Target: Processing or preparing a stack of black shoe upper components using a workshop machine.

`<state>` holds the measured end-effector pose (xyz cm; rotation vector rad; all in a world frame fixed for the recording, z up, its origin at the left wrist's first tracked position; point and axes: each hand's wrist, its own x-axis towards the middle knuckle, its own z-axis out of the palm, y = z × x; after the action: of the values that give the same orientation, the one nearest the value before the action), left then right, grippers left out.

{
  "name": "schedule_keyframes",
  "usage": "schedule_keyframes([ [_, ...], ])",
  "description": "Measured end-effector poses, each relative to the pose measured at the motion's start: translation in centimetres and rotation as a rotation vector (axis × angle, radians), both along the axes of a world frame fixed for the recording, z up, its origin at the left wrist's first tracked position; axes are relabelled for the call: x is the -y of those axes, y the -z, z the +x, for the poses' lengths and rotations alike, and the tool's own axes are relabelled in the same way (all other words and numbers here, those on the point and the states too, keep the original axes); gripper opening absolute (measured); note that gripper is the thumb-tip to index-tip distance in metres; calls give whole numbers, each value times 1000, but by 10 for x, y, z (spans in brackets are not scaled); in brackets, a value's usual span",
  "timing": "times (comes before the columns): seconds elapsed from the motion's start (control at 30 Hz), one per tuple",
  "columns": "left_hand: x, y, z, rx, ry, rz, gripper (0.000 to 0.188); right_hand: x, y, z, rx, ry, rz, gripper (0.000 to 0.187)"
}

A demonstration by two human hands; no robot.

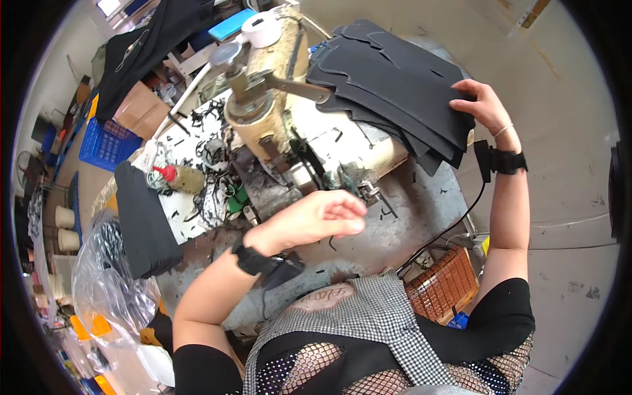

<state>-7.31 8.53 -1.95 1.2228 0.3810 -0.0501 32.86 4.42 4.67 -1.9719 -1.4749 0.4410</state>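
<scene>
At the right, a tall stack of black cut pieces (pixel 395 79) with wavy edges lies beside a cream-coloured bench machine (pixel 260 125). My right hand (pixel 486 108) is at the stack's right-hand edge, thumb and forefinger pinching the top piece there. My left hand (pixel 316 218) hovers in front of the machine's working head, fingers loosely curled and thumb apart, with nothing seen in it. A metal lever (pixel 296 89) sticks out from the machine's top toward the stack. Another bundle of black pieces (pixel 146 224) stands at the table's left edge.
Black scraps (pixel 209 155) litter the white board left of the machine, near a bottle with a red cap (pixel 184 178). A clear plastic bag (pixel 112 283) hangs at the left. Beyond are a blue crate (pixel 108 143) and a cardboard box (pixel 141 108). A brown woven seat (pixel 442 283) is below right.
</scene>
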Motion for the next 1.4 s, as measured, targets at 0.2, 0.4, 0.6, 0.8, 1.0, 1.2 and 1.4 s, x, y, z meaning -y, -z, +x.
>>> schedule_keyframes([
  [0.2,7,4,76,110,-120,-153,53,-21,-20,13,-116,-53,71,50],
  [0.4,-8,24,124,46,-347,-512,52,-79,0,80,44,-29,-164,78],
  [0.6,-8,24,145,19,-464,-715,51,-121,26,104,132,-5,-429,101],
  [0.8,-7,19,153,112,-462,-784,55,-143,25,94,146,8,-482,107],
  [1.0,-6,19,155,182,-504,-856,57,-131,9,78,56,-63,-588,111],
  [1.2,0,7,155,241,-560,-874,61,-96,11,78,-90,-82,-633,87],
  [1.4,6,16,157,119,-648,-854,55,-38,31,65,-534,-255,-558,45],
])
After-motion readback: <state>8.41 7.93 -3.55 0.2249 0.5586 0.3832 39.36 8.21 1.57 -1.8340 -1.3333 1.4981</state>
